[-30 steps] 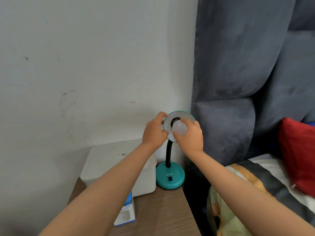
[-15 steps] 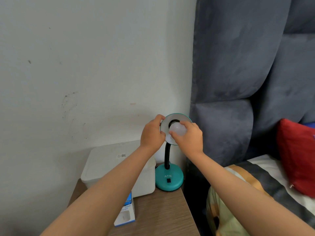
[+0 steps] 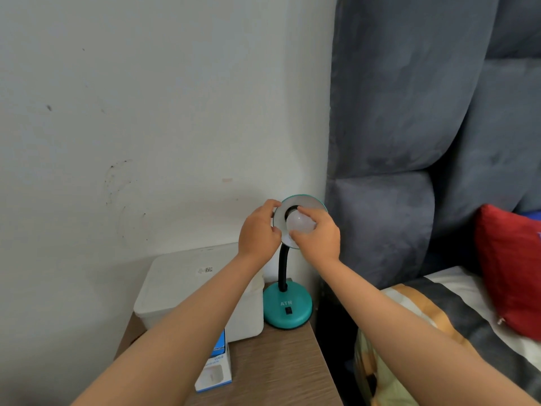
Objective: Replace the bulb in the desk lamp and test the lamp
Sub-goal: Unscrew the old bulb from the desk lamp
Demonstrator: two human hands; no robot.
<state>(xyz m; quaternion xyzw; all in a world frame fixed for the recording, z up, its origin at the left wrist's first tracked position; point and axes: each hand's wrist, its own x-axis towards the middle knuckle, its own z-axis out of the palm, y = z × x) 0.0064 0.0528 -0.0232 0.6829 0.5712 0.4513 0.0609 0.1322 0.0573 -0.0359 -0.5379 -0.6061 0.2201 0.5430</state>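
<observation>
A teal desk lamp stands on the wooden nightstand [image 3: 281, 367], with a round base [image 3: 288, 313], a black gooseneck [image 3: 282, 268] and a shade [image 3: 307, 202] tilted toward me. My left hand [image 3: 257, 232] grips the shade's left rim. My right hand [image 3: 320, 234] closes its fingers around a white bulb [image 3: 298, 222] that sits at the dark socket in the middle of the shade. A black switch shows on the front of the base. The bulb is unlit.
A white lidded box [image 3: 181, 285] sits left of the lamp against the wall. A blue and white bulb carton [image 3: 215, 373] lies in front of it, partly under my left forearm. A grey padded headboard [image 3: 409, 142], a bed and a red pillow [image 3: 512, 268] are on the right.
My right hand's fingers have shifted around the bulb, as in a turn at the socket. My left hand keeps its hold on the shade. The view has drifted slightly.
</observation>
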